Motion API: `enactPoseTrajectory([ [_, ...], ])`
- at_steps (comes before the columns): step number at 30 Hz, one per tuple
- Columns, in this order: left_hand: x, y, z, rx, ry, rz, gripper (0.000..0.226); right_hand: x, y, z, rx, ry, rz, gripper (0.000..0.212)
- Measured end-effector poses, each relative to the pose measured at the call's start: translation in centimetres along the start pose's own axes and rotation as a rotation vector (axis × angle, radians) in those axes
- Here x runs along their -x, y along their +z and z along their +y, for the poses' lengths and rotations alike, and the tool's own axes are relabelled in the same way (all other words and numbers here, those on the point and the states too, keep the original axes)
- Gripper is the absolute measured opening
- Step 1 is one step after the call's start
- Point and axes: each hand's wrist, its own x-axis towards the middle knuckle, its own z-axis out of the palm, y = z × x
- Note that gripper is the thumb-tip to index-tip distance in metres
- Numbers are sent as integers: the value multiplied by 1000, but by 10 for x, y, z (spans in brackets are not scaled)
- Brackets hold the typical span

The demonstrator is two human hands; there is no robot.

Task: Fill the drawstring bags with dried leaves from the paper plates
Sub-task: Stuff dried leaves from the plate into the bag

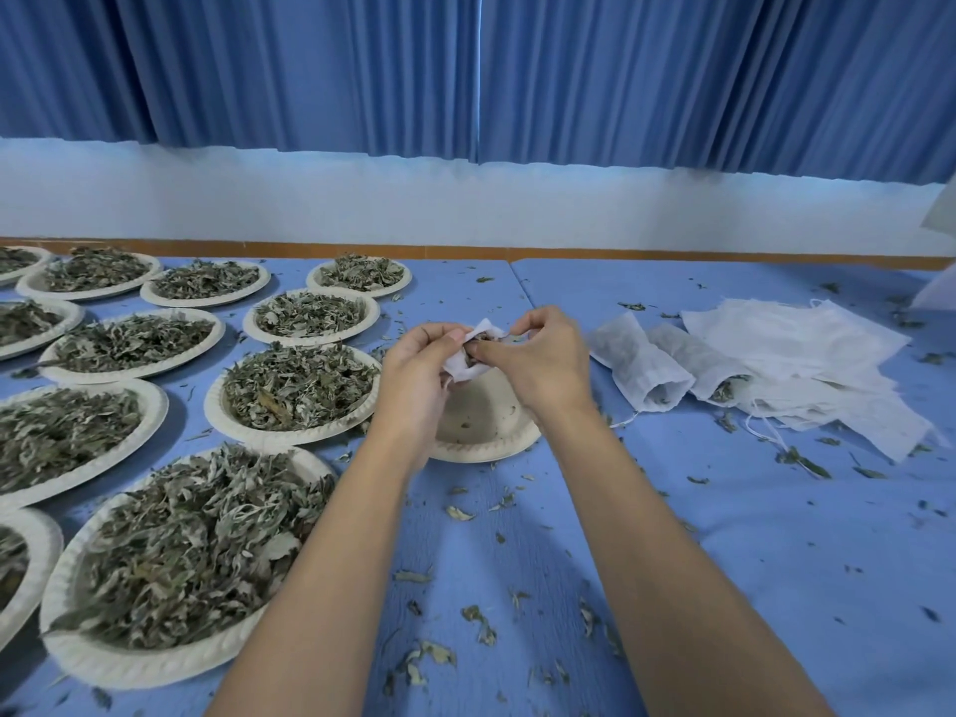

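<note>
Hands meet above the middle of the surface (724,509), both closed on one white drawstring bag (473,372). The left hand (427,364) has its fingers curled round the bag's left side, thumb pressed on the cloth. The right hand (538,354) pinches at the bag's mouth with thumb and fingertips, where a bit of dark leaf shows between the two hands. The bag hangs just over a nearly bare plate (481,419) that holds only a few crumbs, and both wrists cross that plate's near rim.

To the left, many paper plates (103,662) stand in close rows, each heaped with dried leaves (191,540). The nearest heaped one lies just beside the left forearm. To the right of the hands lie two filled bags (639,367) side by side, mouths toward the camera, with leaf showing in one. They touch a loose heap of flat white bags (796,354), whose strings trail onto the surface.

The surface is covered in blue and littered with leaf scraps (478,623), thickest between the forearms. Behind it runs a wooden strip (362,249), then a white wall (465,209), and pleated blue curtains (310,69) hang above.
</note>
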Motion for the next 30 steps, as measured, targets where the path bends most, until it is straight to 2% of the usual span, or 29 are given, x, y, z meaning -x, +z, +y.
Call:
enactPoseTrajectory([
  [2,0,-2,1,31,-19,-39,20,-2,-2,2,-37,23,-91,39],
  [5,0,-4,3,-21,-57,-98,21,-2,-3,4,17,38,-192,22],
  [10,1,-4,2,-21,-109,-169,19,-4,6,10,179,-108,-81,15],
  [14,2,-4,1,-16,-142,-185,16,-4,15,15,261,-180,19,24],
  [18,4,-2,-2,-57,-173,-181,16,-6,16,24,303,-139,8,17],
  [20,4,-2,-4,-150,-125,-146,12,-6,13,27,293,-73,-17,16],
  [22,3,-1,-6,-366,-32,-85,17,-6,9,27,207,10,-72,21],
  [25,5,1,-11,-632,79,34,28,-6,3,18,-47,176,-188,18],
  [27,6,-1,-14,-702,137,98,25,-5,-3,13,-205,259,-343,19],
  [30,5,-6,-14,-725,204,169,23,-2,-10,9,-330,253,-510,18],
])
